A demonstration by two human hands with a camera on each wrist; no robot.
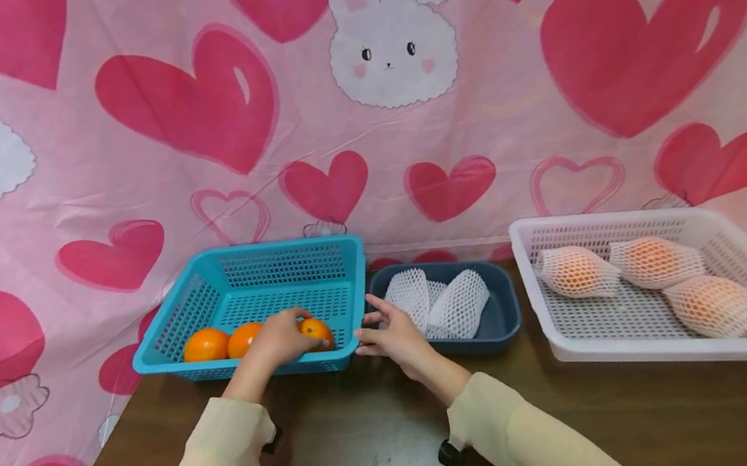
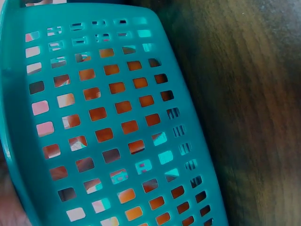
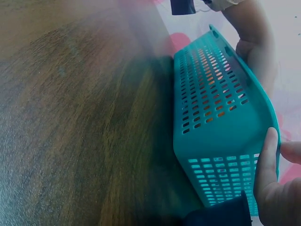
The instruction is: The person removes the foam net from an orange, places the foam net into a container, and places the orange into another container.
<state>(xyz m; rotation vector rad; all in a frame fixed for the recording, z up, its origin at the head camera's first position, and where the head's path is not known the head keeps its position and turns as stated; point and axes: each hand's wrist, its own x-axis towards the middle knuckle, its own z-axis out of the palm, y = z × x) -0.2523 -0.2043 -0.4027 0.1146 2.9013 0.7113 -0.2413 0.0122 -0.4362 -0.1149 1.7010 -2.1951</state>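
A teal basket [image 1: 237,253] holds a front row of oranges, including a left orange [image 1: 205,345] and a middle orange [image 1: 243,338]. My left hand [image 1: 278,339] reaches over the front rim and grips the right-hand orange [image 1: 316,330], thumb along its near side. In the left wrist view the basket's slotted wall hides most of that hand, with orange showing through the holes. At the basket's front right corner, my right hand [image 1: 398,339] pinches the rim; the right wrist view shows one digit [image 3: 268,157] along the outer wall and another beyond the rim.
Right of the teal basket, a dark blue-grey tray [image 1: 506,302] holds white foam net sleeves [image 1: 459,307]. Farther right, a white basket [image 1: 539,304] contains oranges in foam nets, one net-wrapped orange [image 1: 578,271] at its left. A heart-and-rabbit curtain [image 1: 310,112] hangs behind the wooden table [image 1: 349,449].
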